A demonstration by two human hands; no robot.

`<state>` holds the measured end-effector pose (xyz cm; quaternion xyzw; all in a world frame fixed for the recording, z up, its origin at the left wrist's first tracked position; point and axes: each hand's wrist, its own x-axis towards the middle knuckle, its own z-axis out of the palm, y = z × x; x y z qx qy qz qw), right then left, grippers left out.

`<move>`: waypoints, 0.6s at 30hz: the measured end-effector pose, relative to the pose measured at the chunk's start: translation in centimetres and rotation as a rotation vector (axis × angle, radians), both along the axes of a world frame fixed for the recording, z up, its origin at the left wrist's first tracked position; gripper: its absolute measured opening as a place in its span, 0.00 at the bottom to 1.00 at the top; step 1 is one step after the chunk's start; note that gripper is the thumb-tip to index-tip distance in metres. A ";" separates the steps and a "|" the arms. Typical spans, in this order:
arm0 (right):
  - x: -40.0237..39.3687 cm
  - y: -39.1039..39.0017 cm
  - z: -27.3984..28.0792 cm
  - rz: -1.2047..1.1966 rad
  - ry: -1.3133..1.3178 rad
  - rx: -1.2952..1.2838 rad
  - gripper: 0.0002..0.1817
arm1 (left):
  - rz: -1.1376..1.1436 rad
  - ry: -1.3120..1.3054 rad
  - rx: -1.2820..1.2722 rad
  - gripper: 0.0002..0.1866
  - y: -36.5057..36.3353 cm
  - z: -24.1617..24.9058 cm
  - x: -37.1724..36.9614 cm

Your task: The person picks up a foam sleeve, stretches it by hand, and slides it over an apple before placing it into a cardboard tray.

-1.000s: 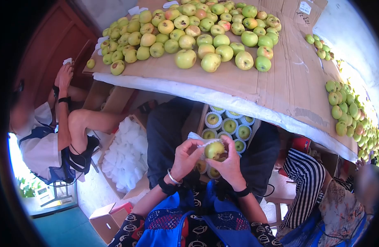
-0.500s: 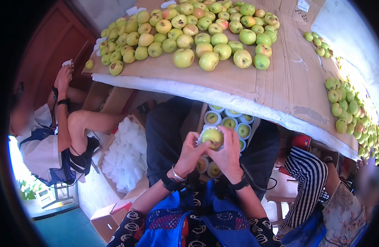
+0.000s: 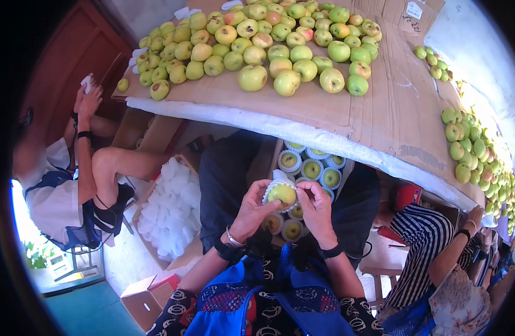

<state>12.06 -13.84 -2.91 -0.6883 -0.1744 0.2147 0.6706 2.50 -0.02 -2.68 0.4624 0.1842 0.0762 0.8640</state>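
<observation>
Apple (image 3: 282, 195) in a white foam net (image 3: 280, 178), held between the hands, just off the near edge of the table (image 3: 380, 120) and above an open box (image 3: 276, 151) of netted apples. The left hand (image 3: 250, 215) grips the apple's left side, its thumb across the lower front. The right hand (image 3: 316, 213) stands at the right side, fingertips close to the thumb; whether they pinch the net cannot be told. Loose apples (image 3: 252, 77) cover the table's far left part, some near its near edge; a carton (image 3: 184, 253) of white foam nets (image 3: 170, 215) stands left of the person's legs
</observation>
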 end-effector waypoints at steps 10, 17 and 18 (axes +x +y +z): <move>-1.2 1.1 1.8 0.060 -0.441 -0.044 0.04 | 0.128 0.088 0.095 0.25 -0.4 -0.5 0.2; -1.8 1.0 2.3 0.036 -0.505 -0.203 0.23 | 0.232 0.037 0.393 0.24 0.8 0.1 0.7; -1.6 1.3 2.7 0.038 -0.529 -0.220 0.28 | 0.244 0.051 0.463 0.24 0.9 0.0 0.8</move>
